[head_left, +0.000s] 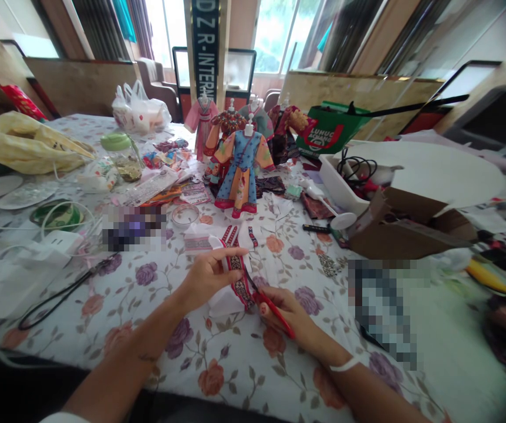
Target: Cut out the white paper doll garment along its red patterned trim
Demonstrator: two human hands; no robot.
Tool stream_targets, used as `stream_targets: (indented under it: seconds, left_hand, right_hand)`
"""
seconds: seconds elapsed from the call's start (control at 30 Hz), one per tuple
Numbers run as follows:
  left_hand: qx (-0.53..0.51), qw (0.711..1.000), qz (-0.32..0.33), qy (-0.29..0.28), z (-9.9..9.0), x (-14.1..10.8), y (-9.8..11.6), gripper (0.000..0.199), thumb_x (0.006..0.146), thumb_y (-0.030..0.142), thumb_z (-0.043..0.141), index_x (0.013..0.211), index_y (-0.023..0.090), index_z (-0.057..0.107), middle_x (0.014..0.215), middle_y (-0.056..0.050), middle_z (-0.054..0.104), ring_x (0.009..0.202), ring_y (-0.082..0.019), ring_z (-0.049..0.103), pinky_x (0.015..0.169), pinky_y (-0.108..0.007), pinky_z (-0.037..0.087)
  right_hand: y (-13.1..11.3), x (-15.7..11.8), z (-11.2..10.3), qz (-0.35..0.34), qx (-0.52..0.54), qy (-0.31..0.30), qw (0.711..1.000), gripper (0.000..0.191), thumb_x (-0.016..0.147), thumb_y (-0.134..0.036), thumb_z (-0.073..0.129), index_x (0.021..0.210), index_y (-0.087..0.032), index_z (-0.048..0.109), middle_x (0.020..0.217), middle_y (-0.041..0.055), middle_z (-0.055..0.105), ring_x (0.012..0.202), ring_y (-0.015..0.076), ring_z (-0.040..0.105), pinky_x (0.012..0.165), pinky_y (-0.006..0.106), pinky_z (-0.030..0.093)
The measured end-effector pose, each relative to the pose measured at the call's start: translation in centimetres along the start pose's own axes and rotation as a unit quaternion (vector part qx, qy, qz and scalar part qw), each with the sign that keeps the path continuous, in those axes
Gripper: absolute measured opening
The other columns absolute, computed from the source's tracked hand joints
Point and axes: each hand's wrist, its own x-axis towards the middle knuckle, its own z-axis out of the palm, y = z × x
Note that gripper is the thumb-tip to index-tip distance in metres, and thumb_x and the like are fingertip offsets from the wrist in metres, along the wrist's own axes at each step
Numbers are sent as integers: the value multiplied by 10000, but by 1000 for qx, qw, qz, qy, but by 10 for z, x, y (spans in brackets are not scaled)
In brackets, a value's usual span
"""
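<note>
My left hand (206, 276) pinches a small white cloth piece (230, 279) with a red patterned trim, lifting it just above the floral tablecloth (156, 305). My right hand (290, 314) grips red-handled scissors (273, 305), their blades pointing up and left into the trim's edge beside my left fingers. More of the white trimmed fabric lies flat just beyond, near a small doll-size garment part (235, 235).
Several miniature costumed dress forms (242, 170) stand mid-table. A cardboard box (405, 226) and a white bin (345, 185) with cables sit to the right, a green bag (330, 129) behind. At left lie a white charger with cables (54, 244), a jar (123, 155) and plastic bags (141, 108).
</note>
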Motion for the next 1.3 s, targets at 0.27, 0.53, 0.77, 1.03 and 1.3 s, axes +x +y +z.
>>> stream_targets:
  seconds: [0.27, 0.53, 0.77, 1.03, 1.3]
  left_hand:
    - [-1, 1000, 8, -3, 0, 0, -1, 399, 758, 238, 711, 1149, 179, 657, 1055, -68, 702, 924, -183, 634, 821, -284, 508]
    - [-18, 1000, 6, -8, 1, 1, -3, 417, 746, 239, 719, 1152, 170, 655, 1039, -73, 705, 910, -190, 639, 824, -299, 510]
    - [23, 1000, 13, -3, -1, -1, 1, 376, 772, 238, 694, 1143, 188, 664, 986, -47, 700, 846, -160, 621, 773, -250, 499]
    - [-33, 999, 0, -1, -1, 1, -1, 419, 766, 259, 713, 1166, 160, 638, 940, -61, 687, 793, -147, 616, 751, -251, 500]
    - [-42, 999, -3, 6, 0, 1, 1, 392, 759, 225, 715, 1139, 154, 651, 919, -47, 687, 790, -131, 607, 744, -227, 490]
  right_hand:
    - [3, -1, 1, 22, 25, -1, 999, 511, 765, -657, 588, 629, -197, 411, 495, -88, 267, 441, 58, 180, 393, 221, 125]
    - [3, 0, 0, 18, 7, 7, 1000, 513, 771, -651, 587, 616, -200, 398, 498, -80, 285, 458, 66, 198, 405, 224, 136]
    - [6, 2, -1, 0, -21, 10, 1000, 551, 764, -700, 551, 606, -195, 397, 527, -65, 303, 490, 76, 218, 423, 225, 155]
    - [2, 2, 0, 3, -28, 13, 1000, 548, 753, -691, 570, 606, -188, 407, 568, -51, 325, 528, 85, 247, 458, 229, 182]
    - [5, 1, -1, 10, -8, 13, 1000, 508, 760, -643, 599, 618, -186, 430, 562, -56, 327, 507, 79, 235, 448, 226, 166]
